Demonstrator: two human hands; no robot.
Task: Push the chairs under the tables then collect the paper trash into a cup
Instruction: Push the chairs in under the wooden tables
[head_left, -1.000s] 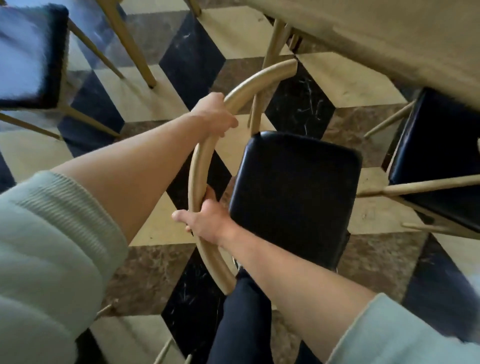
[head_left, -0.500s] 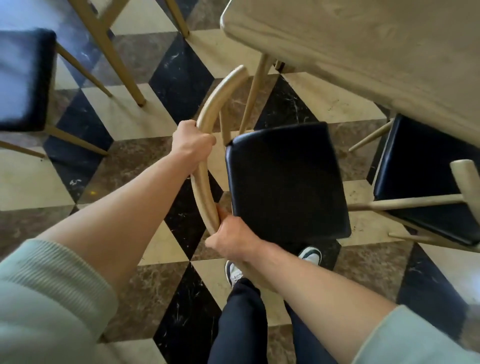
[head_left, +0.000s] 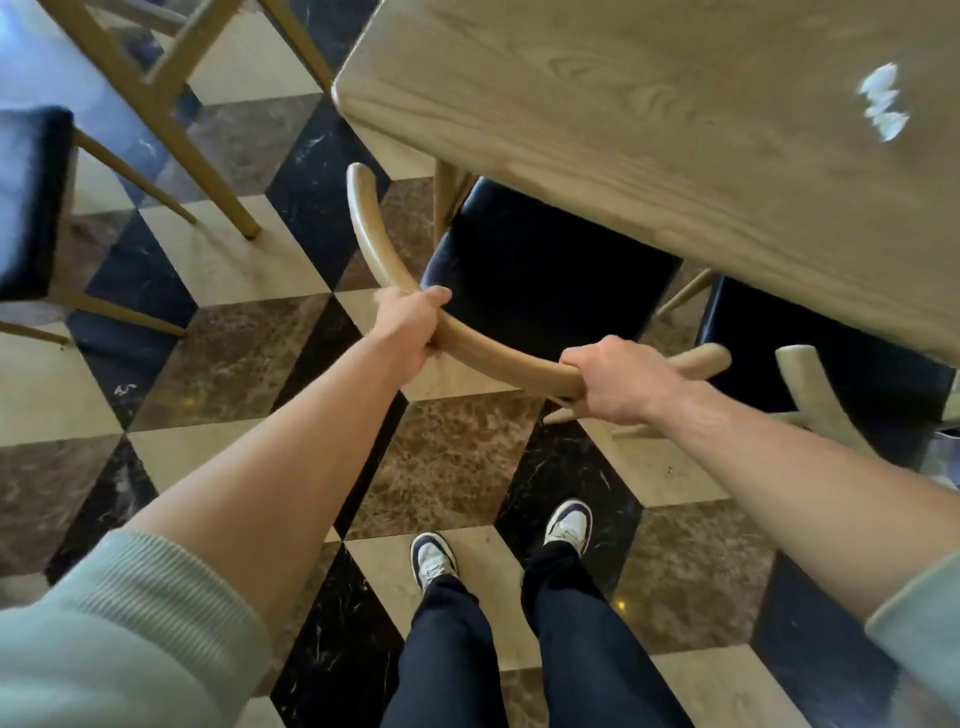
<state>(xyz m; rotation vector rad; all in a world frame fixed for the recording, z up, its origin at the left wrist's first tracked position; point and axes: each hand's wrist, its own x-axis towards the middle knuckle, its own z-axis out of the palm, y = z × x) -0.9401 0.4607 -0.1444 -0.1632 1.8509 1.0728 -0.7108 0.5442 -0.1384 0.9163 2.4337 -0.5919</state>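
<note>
A wooden chair with a black seat (head_left: 545, 280) stands at the near edge of a wooden table (head_left: 649, 135), its seat partly hidden beneath the tabletop. Its curved wooden back rail (head_left: 498, 353) arcs toward me. My left hand (head_left: 410, 325) is wrapped around the rail's left part. My right hand (head_left: 618, 382) grips the rail's right end. A blurred piece of white crumpled paper (head_left: 883, 101) lies on the tabletop at the far right. No cup is in view.
A second black-seated chair (head_left: 831, 364) sits under the table to the right, its wooden rail end (head_left: 810, 384) close to my right hand. Another chair (head_left: 31, 202) and a table's wooden legs (head_left: 156, 104) stand at the left. My feet (head_left: 498, 545) are on a chequered marble floor.
The chair has turned to face the table and slid forward, its seat now partly under the tabletop. My hands stayed on the back rail. The view tilted up, showing more tabletop and the paper.
</note>
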